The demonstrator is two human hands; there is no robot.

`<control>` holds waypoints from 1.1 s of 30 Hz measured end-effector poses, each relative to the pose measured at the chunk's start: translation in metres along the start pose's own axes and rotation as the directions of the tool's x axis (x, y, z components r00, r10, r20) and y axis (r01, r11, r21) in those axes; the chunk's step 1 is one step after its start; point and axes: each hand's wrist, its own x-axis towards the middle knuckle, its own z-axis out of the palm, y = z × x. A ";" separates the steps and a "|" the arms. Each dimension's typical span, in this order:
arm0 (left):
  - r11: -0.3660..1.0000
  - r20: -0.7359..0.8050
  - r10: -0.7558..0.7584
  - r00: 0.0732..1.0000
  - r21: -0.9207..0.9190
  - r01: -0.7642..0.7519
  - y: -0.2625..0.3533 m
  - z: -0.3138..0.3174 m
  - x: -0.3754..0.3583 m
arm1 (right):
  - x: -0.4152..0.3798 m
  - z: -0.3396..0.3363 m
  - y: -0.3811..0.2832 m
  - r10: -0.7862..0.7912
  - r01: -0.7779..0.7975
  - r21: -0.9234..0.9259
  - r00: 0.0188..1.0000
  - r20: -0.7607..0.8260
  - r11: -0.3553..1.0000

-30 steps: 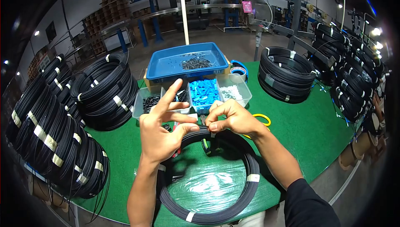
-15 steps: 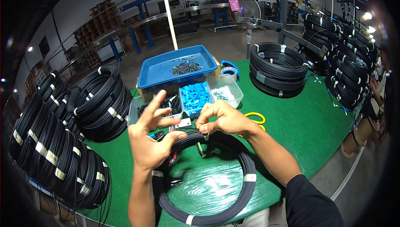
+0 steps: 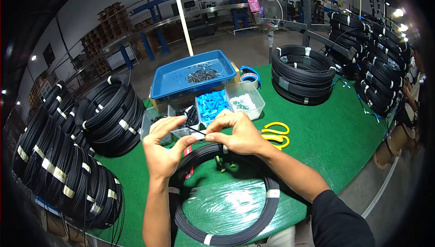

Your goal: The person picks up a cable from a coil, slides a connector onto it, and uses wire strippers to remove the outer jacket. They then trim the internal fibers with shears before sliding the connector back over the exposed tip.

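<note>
Both the left hand [image 3: 165, 149] and right hand [image 3: 235, 133] are pinching the thin, bendy black cable end [image 3: 195, 131], which looks light and easy to hold near its tip.

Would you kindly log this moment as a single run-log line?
left hand: pinching cable end | right hand: pinching same cable end | cable coil: flat on green table | yellow scissors: beside right hand

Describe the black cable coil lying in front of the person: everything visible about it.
The black cable coil lies flat on the green table, a large ring of many thin strands bound by white tape bands. Clear plastic film lies inside the ring. Its far edge passes under the left hand and right hand, which pinch a thin strand between them.
</note>
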 end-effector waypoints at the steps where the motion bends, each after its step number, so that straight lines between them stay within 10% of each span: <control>1: 0.999 0.002 -0.004 1.000 0.037 0.004 0.002 0.005 -0.001 | -0.002 0.003 -0.003 -0.003 0.003 -0.027 1.000 -0.005 1.000; 8: 0.981 -0.034 -0.075 0.997 -0.180 0.067 0.008 0.015 -0.006 | 0.003 -0.021 -0.009 0.041 -0.026 -0.084 0.983 0.181 0.996; 14: 0.821 0.305 -0.083 0.949 -0.519 0.238 -0.001 0.034 0.003 | 0.008 -0.097 -0.008 0.223 -0.084 -0.543 0.955 0.196 0.835; 23: 0.868 0.492 -0.229 0.840 -0.287 0.405 0.004 0.080 0.030 | -0.021 -0.112 0.027 0.677 -0.225 -0.795 0.677 0.287 0.563; 33: 0.954 0.561 -0.263 0.785 0.031 0.297 -0.044 0.103 0.064 | -0.031 -0.074 0.055 0.765 -0.221 -0.882 0.609 0.209 0.417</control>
